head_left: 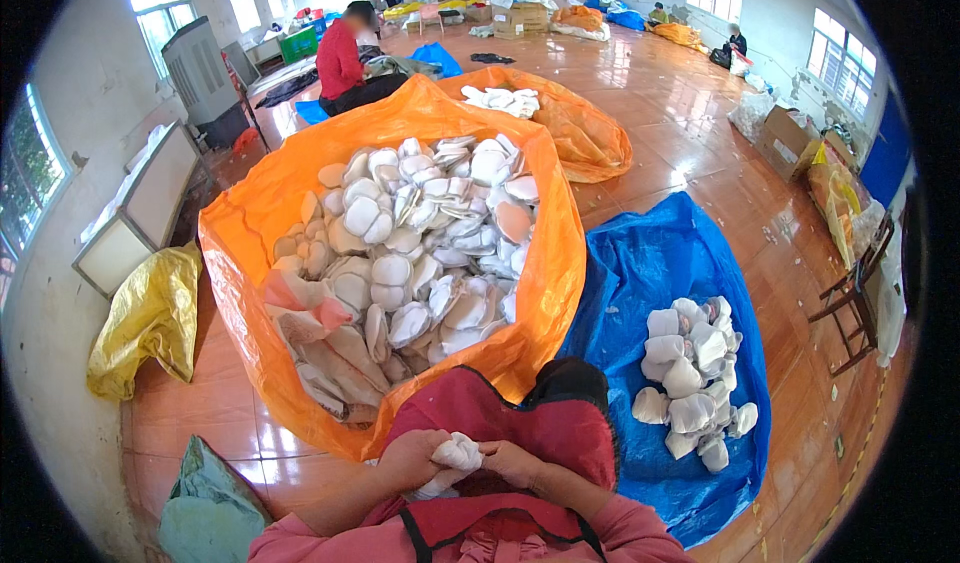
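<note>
Over my lap, in front of the red apron [450, 403], both hands are closed on a small piece of white cloth [458, 453], bunched and folded. My left hand [412, 459] wraps its left side, and the fingers of my right hand [512, 463] pinch its right edge. Just beyond my knees stands a big orange sack [235, 273], its mouth spread wide. It is filled with a heap of rounded, flat white pads [430, 233], a few of them pinkish. To my right, several puffed white cloth pieces [695, 363] lie piled on a blue sheet [640, 253].
Another orange sack [590, 138] with white pieces lies behind the first. A person in red [340, 58] sits beyond it. At left are a yellow sack [150, 308] and a green sack [210, 498]. A wooden chair [850, 303] stands at the right.
</note>
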{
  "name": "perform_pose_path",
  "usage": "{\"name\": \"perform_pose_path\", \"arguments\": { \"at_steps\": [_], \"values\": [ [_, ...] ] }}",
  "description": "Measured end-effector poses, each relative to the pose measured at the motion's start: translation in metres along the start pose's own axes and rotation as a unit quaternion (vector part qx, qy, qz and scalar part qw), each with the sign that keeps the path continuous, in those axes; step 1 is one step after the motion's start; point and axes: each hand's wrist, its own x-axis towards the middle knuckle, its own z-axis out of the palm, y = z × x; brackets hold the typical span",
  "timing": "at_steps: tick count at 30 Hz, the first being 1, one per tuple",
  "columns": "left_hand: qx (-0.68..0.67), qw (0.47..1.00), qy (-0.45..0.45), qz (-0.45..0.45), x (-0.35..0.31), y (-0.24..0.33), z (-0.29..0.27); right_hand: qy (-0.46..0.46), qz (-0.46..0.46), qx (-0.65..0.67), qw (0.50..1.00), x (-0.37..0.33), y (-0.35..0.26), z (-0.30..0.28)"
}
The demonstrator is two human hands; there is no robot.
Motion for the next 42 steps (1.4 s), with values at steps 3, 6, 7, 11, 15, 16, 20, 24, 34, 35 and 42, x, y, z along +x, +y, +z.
{"name": "perform_pose_path", "arguments": {
  "at_steps": [3,6,7,11,15,16,20,24,34,35,42],
  "values": [
    [0.051,0.998,0.030,-0.018,0.000,-0.007,0.010,0.028,-0.075,-0.154,0.985,0.004,0.006,-0.003],
    [-0.024,0.992,0.051,-0.112,-0.002,0.005,0.010,0.065,-0.160,-0.330,0.928,0.001,-0.005,0.004],
    [-0.075,0.987,0.061,-0.127,-0.001,0.002,0.011,0.078,-0.166,-0.307,0.934,0.001,-0.005,0.005],
    [-0.203,0.959,0.080,-0.179,0.012,0.007,0.011,0.113,-0.166,-0.188,0.961,0.010,0.000,0.004],
    [-0.138,0.972,0.102,-0.162,0.026,0.008,0.016,0.197,-0.167,-0.165,0.952,0.002,-0.019,0.009],
    [-0.123,0.975,0.105,-0.151,0.030,0.014,0.018,0.231,-0.159,-0.165,0.946,-0.003,-0.019,0.011],
    [-0.125,0.973,0.111,-0.156,0.039,0.028,0.033,0.331,-0.196,-0.146,0.912,0.000,-0.018,-0.005],
    [-0.214,0.956,0.141,-0.140,0.036,0.040,0.048,0.393,-0.179,0.000,0.902,0.000,-0.003,-0.015],
    [-0.273,0.928,0.141,-0.209,0.038,0.041,0.052,0.324,-0.140,0.190,0.916,-0.003,-0.016,-0.019],
    [-0.283,0.923,0.151,-0.215,0.039,0.041,0.050,0.304,-0.156,0.173,0.924,-0.001,-0.015,-0.019],
    [-0.388,0.887,0.235,-0.083,0.033,0.039,0.046,0.152,-0.219,0.251,0.931,-0.011,-0.033,0.001]
  ]
}}
